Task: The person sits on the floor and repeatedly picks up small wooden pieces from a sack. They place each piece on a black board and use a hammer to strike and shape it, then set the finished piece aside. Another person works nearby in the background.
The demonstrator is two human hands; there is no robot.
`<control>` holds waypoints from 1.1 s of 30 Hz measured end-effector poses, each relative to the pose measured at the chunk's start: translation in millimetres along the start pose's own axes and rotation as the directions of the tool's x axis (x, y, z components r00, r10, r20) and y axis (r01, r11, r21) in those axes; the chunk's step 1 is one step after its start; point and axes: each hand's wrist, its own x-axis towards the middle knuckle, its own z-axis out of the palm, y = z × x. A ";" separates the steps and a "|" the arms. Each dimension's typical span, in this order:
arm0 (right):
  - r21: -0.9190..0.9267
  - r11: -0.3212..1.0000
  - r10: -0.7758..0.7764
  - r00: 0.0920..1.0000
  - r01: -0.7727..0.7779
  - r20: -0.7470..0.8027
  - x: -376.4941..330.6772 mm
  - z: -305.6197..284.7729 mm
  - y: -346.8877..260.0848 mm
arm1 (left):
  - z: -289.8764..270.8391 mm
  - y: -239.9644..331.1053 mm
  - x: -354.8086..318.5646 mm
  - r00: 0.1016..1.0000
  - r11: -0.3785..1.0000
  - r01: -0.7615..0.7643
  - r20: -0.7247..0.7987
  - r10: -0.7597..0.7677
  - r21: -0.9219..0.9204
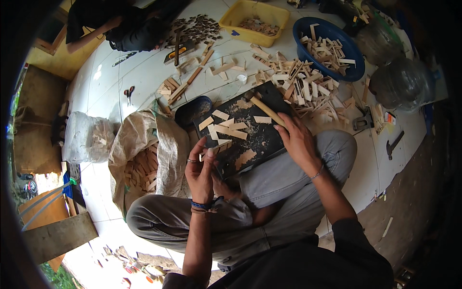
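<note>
My right hand (299, 143) grips the wooden handle of a hammer (268, 111), whose dark head rests over the far part of a black board (276, 94). At the board's near left edge is my left hand (199, 176), its thumb and index finger apart and nothing visible between them. Several short pale wood strips (231, 131) lie loosely on the board, some overlapping. One more strip (262, 119) sits apart, close to the hammer handle. Thin wood scraps (245, 158) and shavings are scattered over the black surface, which leans by my crossed legs.
Left of the board stand an open sack (168, 144) of wood pieces and a dark blue dish (193, 111). Beyond lie a heap of strips (308, 89), a blue basin (356, 72), a yellow tub (231, 24) and scissors (128, 94). Another hammer (394, 145) lies right. A person (120, 29) sits far left.
</note>
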 end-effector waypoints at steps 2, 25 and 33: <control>-0.076 0.995 -0.060 0.997 0.057 -0.037 0.2 -0.2 -1.9 | -1.3 -3.4 -0.5 1.000 1.000 -0.009 0.003 0.009 0.018; -0.161 0.961 -0.216 0.974 0.223 0.064 8.2 42.5 -27.4 | 7.5 -8.7 -8.8 0.958 0.919 -0.243 0.225 0.177 0.312; 0.032 0.994 -0.106 0.991 0.104 0.087 -2.0 24.6 -25.0 | 11.1 -5.4 -8.6 0.992 0.987 -0.126 0.006 0.126 0.100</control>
